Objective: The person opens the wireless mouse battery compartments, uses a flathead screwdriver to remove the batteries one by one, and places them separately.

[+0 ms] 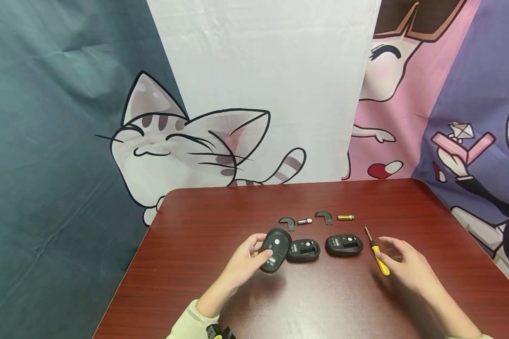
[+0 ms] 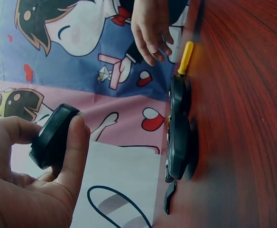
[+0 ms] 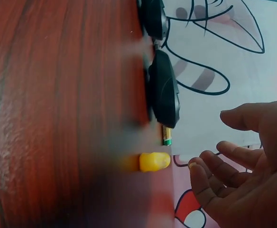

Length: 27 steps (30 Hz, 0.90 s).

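Note:
My left hand (image 1: 242, 262) grips a black computer mouse (image 1: 277, 245) between thumb and fingers, raised off the table with its underside facing the head camera. Beside it a second mouse (image 1: 303, 257) lies upside down, its battery slot exposed. Farther right rests a third mouse (image 1: 338, 246), also bottom up with an uncovered slot. A screwdriver (image 1: 382, 266) with a yellow handle lies on the table. Just right of it hovers my right hand (image 1: 411, 267), fingers loosely bent and nothing in them; the right wrist view shows this hand (image 3: 243, 175) apart from the yellow handle (image 3: 153, 162).
Behind the mice lie two dark battery covers, the left cover (image 1: 286, 221) and the right cover (image 1: 324, 216). A white-and-silver battery (image 1: 304, 221) and a gold battery with a green end (image 1: 345, 217) are beside them. A cartoon cloth hangs behind the reddish-brown table (image 1: 212, 212).

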Each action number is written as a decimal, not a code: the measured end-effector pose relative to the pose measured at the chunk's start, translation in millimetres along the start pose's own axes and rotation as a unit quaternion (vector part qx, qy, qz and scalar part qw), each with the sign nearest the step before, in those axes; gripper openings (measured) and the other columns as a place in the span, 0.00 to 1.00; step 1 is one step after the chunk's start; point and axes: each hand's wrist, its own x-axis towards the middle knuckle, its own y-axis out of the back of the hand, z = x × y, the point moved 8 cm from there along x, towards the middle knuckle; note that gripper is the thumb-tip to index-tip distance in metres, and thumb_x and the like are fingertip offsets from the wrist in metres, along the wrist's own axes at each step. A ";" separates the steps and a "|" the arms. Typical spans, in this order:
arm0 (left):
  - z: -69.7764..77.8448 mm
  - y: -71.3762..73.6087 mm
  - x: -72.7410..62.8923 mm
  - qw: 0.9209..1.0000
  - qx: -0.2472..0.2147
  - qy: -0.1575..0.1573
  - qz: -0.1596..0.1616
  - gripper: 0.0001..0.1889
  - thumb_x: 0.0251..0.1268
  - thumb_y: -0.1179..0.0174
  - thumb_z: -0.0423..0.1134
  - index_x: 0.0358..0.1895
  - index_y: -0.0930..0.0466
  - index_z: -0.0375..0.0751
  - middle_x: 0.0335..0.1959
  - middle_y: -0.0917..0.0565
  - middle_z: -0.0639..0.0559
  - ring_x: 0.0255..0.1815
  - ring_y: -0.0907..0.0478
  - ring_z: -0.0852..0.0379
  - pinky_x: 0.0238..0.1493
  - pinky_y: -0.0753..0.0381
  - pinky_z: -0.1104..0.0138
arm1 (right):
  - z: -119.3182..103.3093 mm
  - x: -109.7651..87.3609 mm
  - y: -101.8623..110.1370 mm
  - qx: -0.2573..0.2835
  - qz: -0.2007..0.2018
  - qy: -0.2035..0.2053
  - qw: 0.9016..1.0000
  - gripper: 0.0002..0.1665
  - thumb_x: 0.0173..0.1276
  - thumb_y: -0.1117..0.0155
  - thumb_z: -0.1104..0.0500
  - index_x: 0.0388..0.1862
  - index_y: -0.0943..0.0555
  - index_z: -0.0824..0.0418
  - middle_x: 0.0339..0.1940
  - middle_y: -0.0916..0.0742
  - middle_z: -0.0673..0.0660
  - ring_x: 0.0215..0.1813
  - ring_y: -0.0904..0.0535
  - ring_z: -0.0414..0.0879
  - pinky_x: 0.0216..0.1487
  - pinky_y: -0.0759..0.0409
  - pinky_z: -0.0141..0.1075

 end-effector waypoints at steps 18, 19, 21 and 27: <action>-2.2 -7.5 1.1 1.000 -0.007 -0.003 -0.014 0.24 0.71 0.40 0.33 0.66 0.31 0.27 0.53 0.17 0.34 0.44 0.15 0.56 0.43 0.11 0.67 | 19.0 1.4 -16.0 -0.037 -0.014 -0.006 0.999 0.33 0.67 0.28 0.51 0.62 0.24 0.70 0.53 0.16 0.69 0.50 0.16 0.62 0.48 0.19 0.55; -2.6 -8.1 1.2 1.000 -0.007 -0.003 -0.014 0.25 0.70 0.40 0.33 0.67 0.32 0.29 0.52 0.16 0.35 0.43 0.15 0.57 0.43 0.11 0.68 | 19.0 1.1 -16.4 -0.037 -0.015 -0.008 0.999 0.33 0.67 0.29 0.51 0.62 0.24 0.70 0.54 0.17 0.70 0.51 0.16 0.62 0.48 0.20 0.56; -2.0 -10.4 1.3 1.000 -0.011 -0.007 -0.021 0.27 0.70 0.40 0.32 0.70 0.33 0.33 0.52 0.16 0.35 0.42 0.15 0.57 0.43 0.11 0.68 | 17.3 0.4 -16.5 -0.040 -0.014 -0.009 0.999 0.33 0.67 0.29 0.51 0.62 0.25 0.70 0.55 0.18 0.71 0.53 0.17 0.64 0.50 0.20 0.59; 4.9 -25.4 3.0 0.996 -0.039 -0.038 -0.070 0.36 0.66 0.42 0.26 0.77 0.39 0.46 0.59 0.20 0.34 0.46 0.14 0.56 0.45 0.10 0.64 | 3.0 -0.8 -15.6 -0.059 0.004 0.006 0.998 0.33 0.67 0.30 0.51 0.62 0.25 0.70 0.55 0.19 0.73 0.56 0.22 0.68 0.51 0.22 0.63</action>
